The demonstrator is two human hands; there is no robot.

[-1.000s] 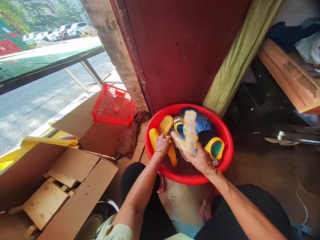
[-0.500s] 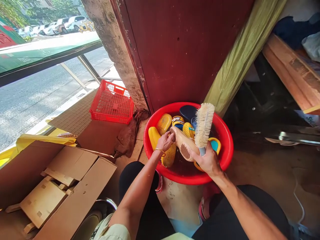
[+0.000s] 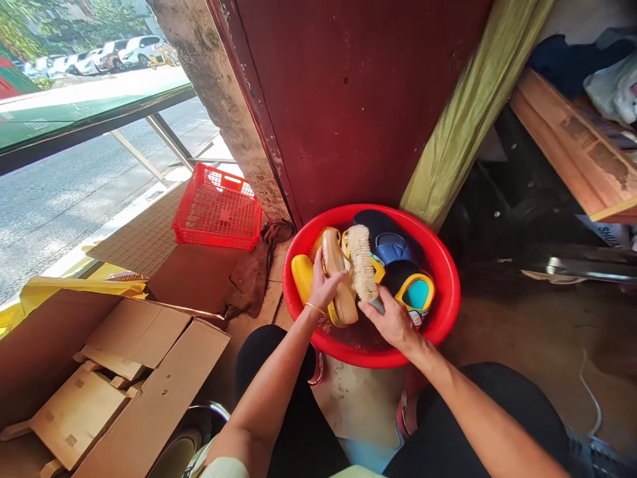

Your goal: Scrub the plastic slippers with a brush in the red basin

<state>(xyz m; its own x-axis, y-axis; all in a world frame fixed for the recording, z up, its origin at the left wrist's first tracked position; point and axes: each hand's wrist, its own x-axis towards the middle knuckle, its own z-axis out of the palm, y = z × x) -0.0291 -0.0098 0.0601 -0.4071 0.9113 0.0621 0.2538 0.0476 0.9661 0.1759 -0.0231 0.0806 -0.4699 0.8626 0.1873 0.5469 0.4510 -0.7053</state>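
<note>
My left hand [image 3: 323, 287] grips a beige slipper [image 3: 337, 282], which stands nearly upright over a wide red plastic basin [image 3: 442, 312]. My right hand [image 3: 393, 322] holds a wooden-backed scrub brush [image 3: 362, 263] with pale bristles, pressed against the slipper's side. A yellow clog [image 3: 301, 279] lies under my left hand. Further right in the basin sit a navy slipper [image 3: 393, 242] and a yellow slipper with teal lining [image 3: 415, 293]. Water shows at the basin's bottom.
A red plastic crate [image 3: 216, 209] and a brown cloth [image 3: 259, 265] sit left of the basin. An open cardboard box [image 3: 124, 358] lies at lower left. A dark red door [image 3: 348, 99] rises behind, with olive fabric [image 3: 472, 113] and a wooden board [image 3: 572, 139] to the right.
The beige slipper has swung from lying across the basin to nearly upright. The brush has moved left and down against it. The navy slipper shows more fully.
</note>
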